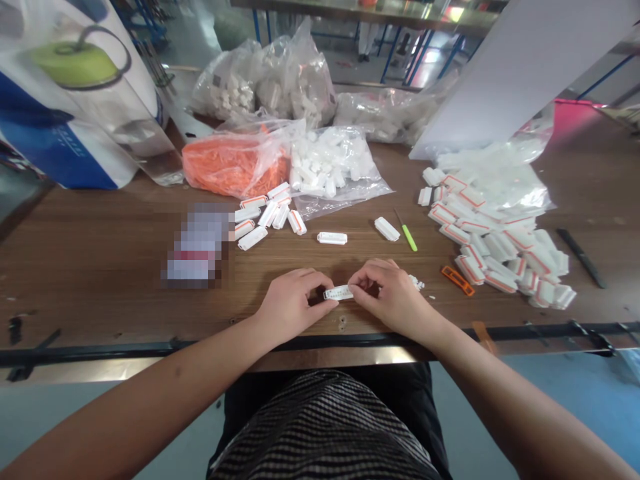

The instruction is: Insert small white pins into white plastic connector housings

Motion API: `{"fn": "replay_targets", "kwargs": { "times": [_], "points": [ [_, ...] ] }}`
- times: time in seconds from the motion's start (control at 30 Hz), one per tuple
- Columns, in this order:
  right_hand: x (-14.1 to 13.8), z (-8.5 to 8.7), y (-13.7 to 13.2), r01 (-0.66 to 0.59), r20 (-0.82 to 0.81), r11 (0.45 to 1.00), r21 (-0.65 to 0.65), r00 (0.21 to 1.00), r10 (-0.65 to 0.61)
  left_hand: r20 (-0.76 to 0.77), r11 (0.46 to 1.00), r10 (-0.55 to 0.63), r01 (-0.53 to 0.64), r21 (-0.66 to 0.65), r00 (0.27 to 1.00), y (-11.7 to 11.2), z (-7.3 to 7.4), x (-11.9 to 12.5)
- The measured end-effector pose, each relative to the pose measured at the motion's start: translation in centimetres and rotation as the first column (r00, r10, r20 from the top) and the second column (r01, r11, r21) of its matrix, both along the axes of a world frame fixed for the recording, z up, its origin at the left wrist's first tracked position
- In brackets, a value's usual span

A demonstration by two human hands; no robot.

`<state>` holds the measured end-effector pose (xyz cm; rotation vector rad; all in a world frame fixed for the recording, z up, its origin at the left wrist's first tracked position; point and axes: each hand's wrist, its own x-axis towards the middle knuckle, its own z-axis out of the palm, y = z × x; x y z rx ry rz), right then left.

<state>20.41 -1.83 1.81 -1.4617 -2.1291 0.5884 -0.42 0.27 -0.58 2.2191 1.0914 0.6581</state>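
Observation:
My left hand [293, 303] and my right hand [387, 293] meet near the front edge of the wooden table [100, 267]. Both pinch one small white plastic part [339, 292], each at one end. Just beyond lie two loose white parts [332, 238] [387, 229] and a green-handled tool [407, 233]. An orange clip [457, 280] lies to the right of my right hand. A small group of white parts with orange trim [267, 213] lies to the upper left. A big heap of similar parts [495, 240] is on the right.
At the back lie a bag of orange pieces [230, 163], a bag of white pieces [333, 167] and further clear bags [265, 83]. A printed box [75, 100] stands back left, a white board [520, 60] leans back right. A black tool [583, 257] lies far right.

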Motion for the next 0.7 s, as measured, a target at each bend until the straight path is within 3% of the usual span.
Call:
{"fn": "replay_targets", "kwargs": {
  "times": [0.17, 0.4, 0.6, 0.7],
  "points": [
    [0.3, 0.1, -0.2, -0.045, 0.013, 0.998, 0.039, 0.999, 0.045, 0.001, 1.000, -0.001, 0.001, 0.012, 1.000, 0.0, 0.0, 0.0],
    [1.0, 0.4, -0.7, -0.090, 0.099, 0.970, 0.225, 0.993, 0.069, 0.010, 1.000, 0.006, -0.006, -0.002, 1.000, 0.0, 0.0, 0.0],
    [-0.3, 0.2, -1.8, -0.223, 0.416, 0.870, 0.441, 0.909, 0.022, 0.007, 1.000, 0.021, -0.021, -0.016, 1.000, 0.0, -0.1, 0.0],
    [0.7, 0.4, -1.6, -0.131, 0.321, 0.913, 0.386, 0.947, 0.000, -0.010, 1.000, 0.020, -0.020, -0.015, 1.000, 0.0, 0.0, 0.0]
  ]
}}
